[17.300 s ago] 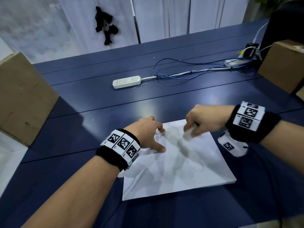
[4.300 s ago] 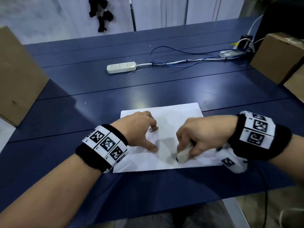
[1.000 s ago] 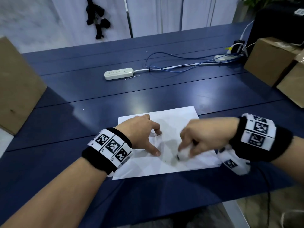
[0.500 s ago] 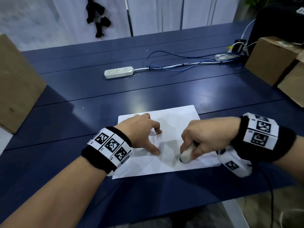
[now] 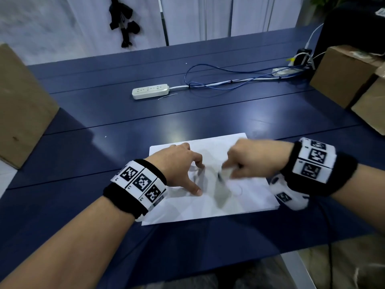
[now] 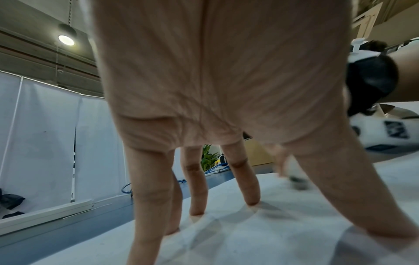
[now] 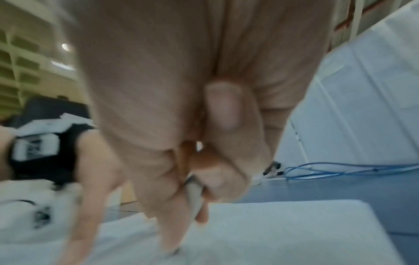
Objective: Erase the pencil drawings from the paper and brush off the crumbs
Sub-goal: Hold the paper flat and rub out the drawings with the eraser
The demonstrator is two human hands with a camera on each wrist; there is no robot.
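Observation:
A white paper (image 5: 245,201) lies on the dark blue table (image 5: 187,122) near its front edge, with faint pencil marks (image 5: 239,189) left of the right wrist. My left hand (image 5: 183,170) presses on the paper's left part with spread, straight fingertips (image 6: 251,200). My right hand (image 5: 245,161), blurred by motion, pinches a white eraser (image 5: 224,174) with a dark tip against the sheet's middle. The right wrist view shows the eraser (image 7: 195,197) between thumb and fingers, tip down on the paper (image 7: 294,233).
A white power strip (image 5: 150,91) and blue cables (image 5: 229,78) lie at the back of the table. Cardboard boxes stand at the left (image 5: 18,105) and at the right (image 5: 343,76). The table's front edge is just below the paper.
My right hand with the eraser has moved up and away over the paper, from near its front edge toward the middle. The left hand has stayed pressed in place.

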